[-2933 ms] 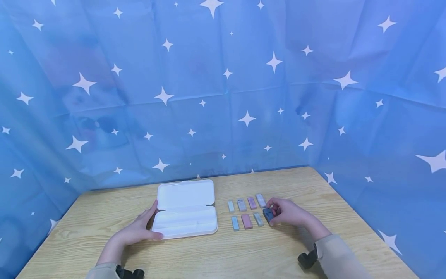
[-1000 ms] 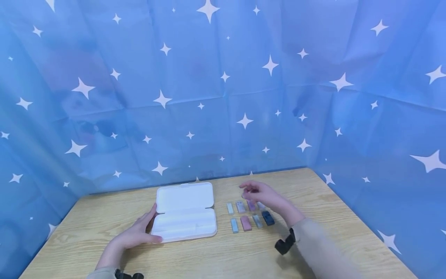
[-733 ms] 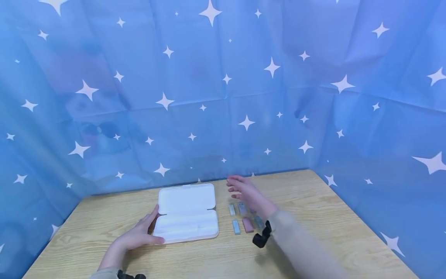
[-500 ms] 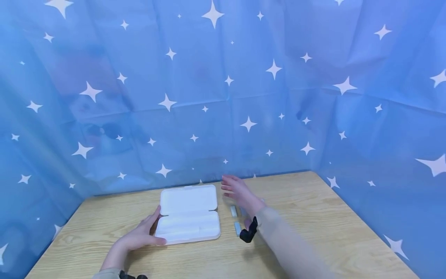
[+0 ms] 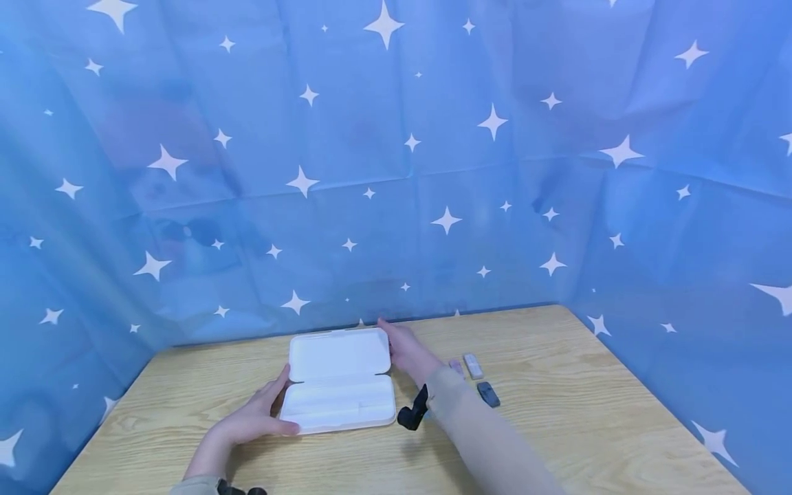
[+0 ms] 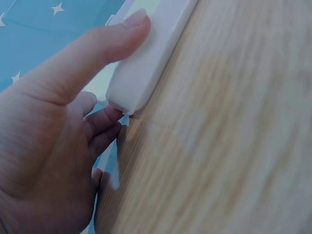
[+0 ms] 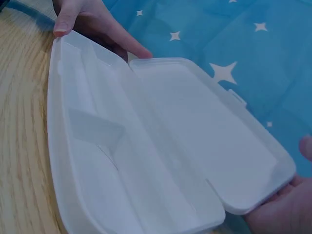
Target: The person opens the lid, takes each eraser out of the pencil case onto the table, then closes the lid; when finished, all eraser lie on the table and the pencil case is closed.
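Note:
A white plastic pencil case [image 5: 338, 404] lies unfolded on the table, its lid [image 5: 339, 354] laid back on the far side. Bare compartments and a divider [image 7: 95, 129] show inside it in the right wrist view. My left hand [image 5: 255, 417] holds the case's left end, thumb [image 6: 131, 24] on the front wall and fingers round the end by the hinge. At the lid's right edge is my right hand [image 5: 408, 352]. Its fingers touch under the lid rim, while the thumb [image 7: 306, 147] stands apart.
Right of the case lie small blocks: a dark one [image 5: 488, 394], a pale one [image 5: 473, 366] and a purple one [image 5: 456, 366] partly behind my right sleeve [image 5: 473, 426]. Others are hidden there. A blue star-patterned curtain [image 5: 346, 137] stands behind the wooden table [image 5: 588, 412].
My right hand has let go of the dark block and moved left across the blocks to the lid's right edge. My left hand stays on the case.

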Action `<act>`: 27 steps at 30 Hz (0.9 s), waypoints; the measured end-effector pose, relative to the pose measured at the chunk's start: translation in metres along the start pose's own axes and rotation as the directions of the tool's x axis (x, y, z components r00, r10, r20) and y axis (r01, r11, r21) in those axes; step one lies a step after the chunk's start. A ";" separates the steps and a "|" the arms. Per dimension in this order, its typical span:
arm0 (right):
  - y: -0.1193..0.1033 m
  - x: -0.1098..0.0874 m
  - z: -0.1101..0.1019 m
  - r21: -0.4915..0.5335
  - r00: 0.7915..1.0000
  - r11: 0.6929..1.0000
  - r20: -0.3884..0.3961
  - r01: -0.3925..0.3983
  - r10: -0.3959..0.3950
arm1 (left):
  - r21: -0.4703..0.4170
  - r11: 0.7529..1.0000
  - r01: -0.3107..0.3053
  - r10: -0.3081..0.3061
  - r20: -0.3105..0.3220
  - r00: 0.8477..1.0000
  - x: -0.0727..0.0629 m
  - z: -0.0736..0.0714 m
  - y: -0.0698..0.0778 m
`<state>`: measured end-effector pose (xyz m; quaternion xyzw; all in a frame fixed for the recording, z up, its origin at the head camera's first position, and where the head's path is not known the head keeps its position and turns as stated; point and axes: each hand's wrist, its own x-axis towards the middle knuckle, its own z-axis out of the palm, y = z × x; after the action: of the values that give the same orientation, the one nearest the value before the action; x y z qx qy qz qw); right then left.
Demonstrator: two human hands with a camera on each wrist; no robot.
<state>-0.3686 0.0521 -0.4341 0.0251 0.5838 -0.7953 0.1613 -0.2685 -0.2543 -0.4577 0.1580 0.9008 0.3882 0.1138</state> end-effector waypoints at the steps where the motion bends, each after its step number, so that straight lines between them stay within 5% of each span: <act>1: 0.001 0.000 0.001 -0.007 1.000 1.000 -0.009 -0.003 0.003 | 0.004 1.000 -0.003 0.003 -0.001 1.000 0.000 0.000 0.001; 16: 0.006 0.003 0.004 -0.060 0.999 0.998 -0.044 -0.003 0.000 | -0.041 0.999 -0.021 0.022 0.008 1.000 0.001 0.000 -0.002; 23: -0.001 -0.005 0.003 -0.022 1.000 1.000 0.017 0.010 -0.010 | -0.040 0.999 -0.021 0.021 0.004 1.000 0.002 0.000 -0.001; 27: -0.005 -0.013 -0.002 -0.088 0.997 0.996 0.074 0.024 -0.018 | -0.033 0.999 -0.009 0.010 0.006 1.000 0.002 -0.001 0.001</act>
<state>-0.3581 0.0580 -0.4268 -0.0175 0.6126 -0.7705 0.1753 -0.2701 -0.2539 -0.4568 0.1616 0.8931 0.4030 0.1173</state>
